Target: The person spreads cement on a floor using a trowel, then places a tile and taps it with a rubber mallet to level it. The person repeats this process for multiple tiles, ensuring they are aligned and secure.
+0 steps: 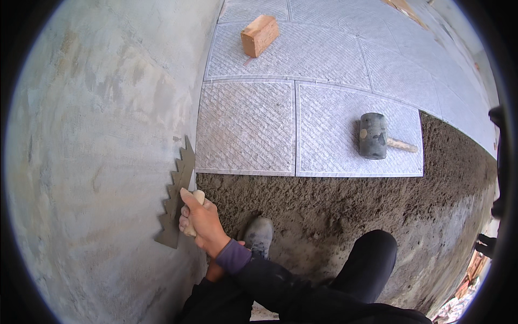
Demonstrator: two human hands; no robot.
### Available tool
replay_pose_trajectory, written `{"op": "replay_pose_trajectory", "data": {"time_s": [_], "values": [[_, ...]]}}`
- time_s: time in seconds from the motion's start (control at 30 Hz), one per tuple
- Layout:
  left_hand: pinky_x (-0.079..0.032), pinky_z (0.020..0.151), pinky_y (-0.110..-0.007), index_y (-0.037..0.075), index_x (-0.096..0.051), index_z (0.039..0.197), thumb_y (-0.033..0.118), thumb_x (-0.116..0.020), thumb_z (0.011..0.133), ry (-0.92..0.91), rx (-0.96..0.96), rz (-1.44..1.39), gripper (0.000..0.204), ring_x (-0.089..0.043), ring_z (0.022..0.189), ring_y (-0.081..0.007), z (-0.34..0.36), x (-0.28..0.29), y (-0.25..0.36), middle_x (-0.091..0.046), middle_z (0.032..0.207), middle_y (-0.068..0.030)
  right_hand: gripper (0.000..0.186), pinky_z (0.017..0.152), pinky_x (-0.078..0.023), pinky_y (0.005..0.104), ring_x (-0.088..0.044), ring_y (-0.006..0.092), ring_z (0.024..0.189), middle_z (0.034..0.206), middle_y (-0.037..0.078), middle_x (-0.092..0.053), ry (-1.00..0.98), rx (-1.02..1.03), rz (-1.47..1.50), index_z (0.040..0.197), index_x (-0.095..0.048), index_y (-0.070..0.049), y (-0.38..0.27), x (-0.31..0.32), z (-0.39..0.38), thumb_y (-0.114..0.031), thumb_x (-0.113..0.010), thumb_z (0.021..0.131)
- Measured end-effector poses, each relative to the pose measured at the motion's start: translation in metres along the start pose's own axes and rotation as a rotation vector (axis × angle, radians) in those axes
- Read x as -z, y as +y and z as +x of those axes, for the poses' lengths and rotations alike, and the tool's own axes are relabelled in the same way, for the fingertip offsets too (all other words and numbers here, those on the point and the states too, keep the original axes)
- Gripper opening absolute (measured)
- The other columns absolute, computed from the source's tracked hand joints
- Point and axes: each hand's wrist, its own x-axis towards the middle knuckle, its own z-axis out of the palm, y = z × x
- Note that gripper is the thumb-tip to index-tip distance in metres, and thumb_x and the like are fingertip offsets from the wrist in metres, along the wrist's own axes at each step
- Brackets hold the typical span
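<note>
My right hand (204, 218) reaches across to the left, its fingers closed round the pale handle of a notched trowel (171, 216). The trowel's grey blade stands on edge by the plastered wall (102, 162), its large teeth facing the wall. Just below the right wrist, a small part of my left hand (214, 271) shows; its fingers are hidden behind the right forearm. Ahead of the trowel lies a textured grey tile (245, 127), its left edge along the wall. Rough grey mortar (318, 202) covers the ground in front of the tiles.
A rubber mallet (373, 136) with a wooden handle lies on the neighbouring tile (329, 113). Farther off, an orange brick (260, 36) rests on another tile. My grey shoe (259, 236) stands on the mortar bed, and my bent knee (372, 259) is to its right.
</note>
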Motion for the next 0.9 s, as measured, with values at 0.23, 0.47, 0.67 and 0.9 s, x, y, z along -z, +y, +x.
{"op": "replay_pose_trajectory", "data": {"time_s": [0.23, 0.47, 0.67, 0.9], "values": [[-0.046, 0.113, -0.044, 0.002, -0.057, 0.144, 0.025, -0.055, 0.109, 0.186, -0.093, 0.316, 0.043, -0.059, 0.137, -0.0329, 0.0, -0.003, -0.007, -0.064, 0.143, -0.021, 0.035, 0.049, -0.042, 0.0325, -0.05, 0.0125, 0.054, 0.073, -0.002, -0.052, 0.027, -0.064, -0.035, 0.093, -0.051, -0.016, -0.025, 0.013, -0.004, -0.036, -0.078, 0.1], [-0.044, 0.114, -0.046, 0.002, -0.055, 0.146, 0.024, -0.055, 0.107, 0.167, -0.155, 0.435, 0.045, -0.054, 0.142, -0.0358, -0.003, -0.006, 0.023, -0.059, 0.148, -0.0234, 0.033, 0.049, -0.042, 0.0304, -0.049, 0.011, 0.054, 0.072, -0.002, -0.052, 0.031, -0.064, 0.006, 0.093, -0.051, -0.017, -0.028, 0.019, -0.007, -0.034, -0.079, 0.099], [-0.043, 0.116, -0.047, 0.004, -0.055, 0.149, 0.025, -0.053, 0.108, 0.184, -0.149, 0.639, 0.046, -0.051, 0.145, -0.0376, -0.012, -0.01, 0.046, -0.056, 0.152, -0.0239, 0.034, 0.047, -0.042, 0.0307, -0.049, 0.0115, 0.052, 0.07, -0.003, -0.052, 0.044, -0.043, 0.029, 0.09, -0.052, -0.016, -0.023, 0.015, -0.007, -0.034, -0.079, 0.099], [-0.042, 0.117, -0.048, 0.004, -0.055, 0.149, 0.025, -0.057, 0.107, 0.155, -0.13, 0.664, 0.047, -0.053, 0.144, -0.0363, -0.003, 0.001, -0.002, -0.057, 0.153, -0.0199, 0.033, 0.049, -0.042, 0.0316, -0.049, 0.0118, 0.054, 0.071, -0.002, -0.052, -0.016, -0.054, 0.019, 0.093, -0.051, -0.016, -0.019, 0.012, -0.002, -0.033, -0.077, 0.102]]}}
